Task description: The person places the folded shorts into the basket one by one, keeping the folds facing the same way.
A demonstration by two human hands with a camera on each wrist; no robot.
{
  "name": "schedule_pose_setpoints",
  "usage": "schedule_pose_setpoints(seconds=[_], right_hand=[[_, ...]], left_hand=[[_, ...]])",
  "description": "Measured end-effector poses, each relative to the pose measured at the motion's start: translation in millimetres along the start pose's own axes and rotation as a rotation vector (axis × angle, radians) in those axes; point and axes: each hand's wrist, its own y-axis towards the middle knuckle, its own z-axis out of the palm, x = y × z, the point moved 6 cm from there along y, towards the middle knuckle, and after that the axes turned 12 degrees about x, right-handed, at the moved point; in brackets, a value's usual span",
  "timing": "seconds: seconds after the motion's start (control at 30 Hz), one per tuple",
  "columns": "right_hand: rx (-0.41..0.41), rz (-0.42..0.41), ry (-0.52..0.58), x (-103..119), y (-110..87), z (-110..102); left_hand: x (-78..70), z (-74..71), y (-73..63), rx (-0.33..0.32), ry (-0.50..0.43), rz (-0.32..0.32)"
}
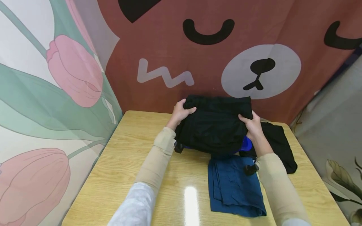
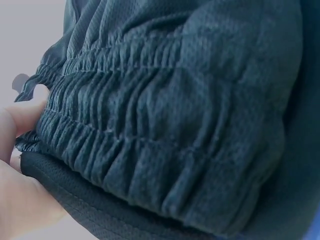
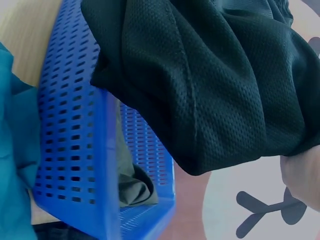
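Observation:
A folded black garment with a gathered elastic waistband [image 1: 215,124] is stretched between both hands, above a blue plastic basket [image 1: 247,144]. My left hand [image 1: 181,113] grips its upper left edge, thumb on the near side. At the opposite edge my right hand [image 1: 253,126] holds the cloth, thumb also in front. The left wrist view shows the gathered elastic [image 2: 135,115] close up. In the right wrist view the garment hangs over the rim of the slotted basket [image 3: 105,165], inside which lies a dark grey-green cloth [image 3: 135,187]. Most of the basket is hidden in the head view.
A folded blue garment [image 1: 236,188] lies on the wooden table [image 1: 135,160] in front of the basket. Another black folded garment [image 1: 280,146] rests at the right, partly behind my right arm. A printed curtain [image 1: 158,97] hangs behind the table.

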Motion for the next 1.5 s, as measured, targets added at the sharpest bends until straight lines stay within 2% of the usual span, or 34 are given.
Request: schedule_pose_setpoints(seconds=[0.13, 0.3, 0.6, 0.77, 0.87, 1.0, 1.3, 1.5], right_hand=[[-0.007, -0.02, -0.008, 6.7, 4.4, -0.3], [-0.021, -0.055, -0.003, 12.5, 8.7, -4.0], [-0.068, -0.126, -0.075, 18.6, 18.1, -9.8], [-0.061, -0.197, -0.071, 17.3, 24.1, -10.3], [-0.058, -0.218, -0.082, 14.5, 26.8, -11.6], [-0.065, -0.203, -0.109, 5.6, 30.7, -15.4], [-0.133, -0.122, -0.177, -24.8, 48.5, -22.1], [-0.141, -0.066, -0.251, -37.1, 50.3, -29.2]], left_hand=[[-7.0, -0.9, 3.0, -0.01, 0.002, 0.044], [-11.1, 2.3, 6.6, -0.023, 0.059, 0.102], [-11.7, 5.4, 10.4, -0.067, 0.106, 0.194], [-9.7, 5.7, 12.2, -0.092, 0.138, 0.224], [-4.8, 7.2, 13.1, -0.102, 0.148, 0.226], [5.5, 10.1, 15.3, -0.1, 0.152, 0.224], [30.3, 14.3, 21.2, -0.115, 0.178, 0.166], [45.9, 20.9, 26.1, -0.09, 0.166, 0.14]])
